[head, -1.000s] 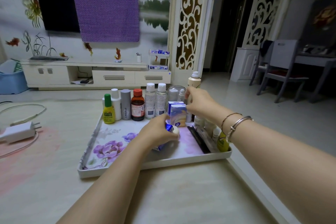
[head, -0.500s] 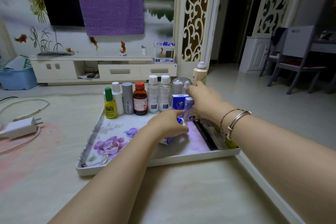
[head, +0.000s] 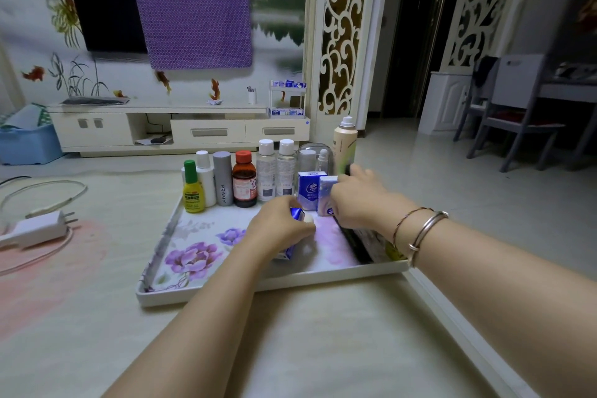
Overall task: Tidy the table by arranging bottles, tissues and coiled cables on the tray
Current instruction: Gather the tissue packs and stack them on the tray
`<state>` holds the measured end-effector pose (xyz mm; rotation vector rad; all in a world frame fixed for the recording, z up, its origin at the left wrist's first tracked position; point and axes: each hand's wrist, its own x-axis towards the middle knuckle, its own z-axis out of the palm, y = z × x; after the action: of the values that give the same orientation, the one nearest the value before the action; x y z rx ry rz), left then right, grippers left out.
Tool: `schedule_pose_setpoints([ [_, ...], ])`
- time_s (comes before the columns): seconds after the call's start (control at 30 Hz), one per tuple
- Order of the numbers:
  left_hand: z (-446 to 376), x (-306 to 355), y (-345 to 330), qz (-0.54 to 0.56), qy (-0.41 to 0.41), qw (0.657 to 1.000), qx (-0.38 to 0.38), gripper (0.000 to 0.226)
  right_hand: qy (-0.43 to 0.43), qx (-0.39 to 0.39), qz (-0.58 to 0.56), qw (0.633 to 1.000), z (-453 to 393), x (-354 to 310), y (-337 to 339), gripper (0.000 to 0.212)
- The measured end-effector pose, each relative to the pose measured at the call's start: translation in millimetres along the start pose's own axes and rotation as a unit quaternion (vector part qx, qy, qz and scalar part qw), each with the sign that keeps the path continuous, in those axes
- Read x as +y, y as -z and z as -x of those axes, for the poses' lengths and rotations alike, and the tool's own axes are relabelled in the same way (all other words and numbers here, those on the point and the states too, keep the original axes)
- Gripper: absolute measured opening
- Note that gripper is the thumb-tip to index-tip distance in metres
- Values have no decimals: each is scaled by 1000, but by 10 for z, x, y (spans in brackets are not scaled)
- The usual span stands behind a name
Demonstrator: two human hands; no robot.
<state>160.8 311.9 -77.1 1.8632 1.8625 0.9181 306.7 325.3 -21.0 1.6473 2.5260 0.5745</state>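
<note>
Right hand (head: 358,200) pinches a tissue pack (head: 327,195) upright beside its twin on the tray (head: 258,292), extending the bottle row. Left hand (head: 281,229), fingers curled, holds another pack (head: 295,215), likely queued.

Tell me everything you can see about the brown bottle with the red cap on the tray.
The brown bottle looks like translucent amber glass or plastic holding dark liquid, with a red screw cap and a pale label printed in red; the text is too small to read. It stands upright, capped, in the row along the far edge of the floral tray, between a grey PRAMY bottle and a clear white-capped bottle. Neither hand touches it.
</note>
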Motion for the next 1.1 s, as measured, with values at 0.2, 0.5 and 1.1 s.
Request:
schedule_pose_setpoints([
  [0.2,71,70,-10,30,-8,999,19,36,29,-42,13,999,54,79,-56,24],
  [0.5,71,122,-97,81,-39,996,26,33,2,-9,-61,998,30,78,-101,26],
  [1.1,19,12,76,255,-33,961,-101,63,-118,-186,-564,796,-95,108,16,9],
])
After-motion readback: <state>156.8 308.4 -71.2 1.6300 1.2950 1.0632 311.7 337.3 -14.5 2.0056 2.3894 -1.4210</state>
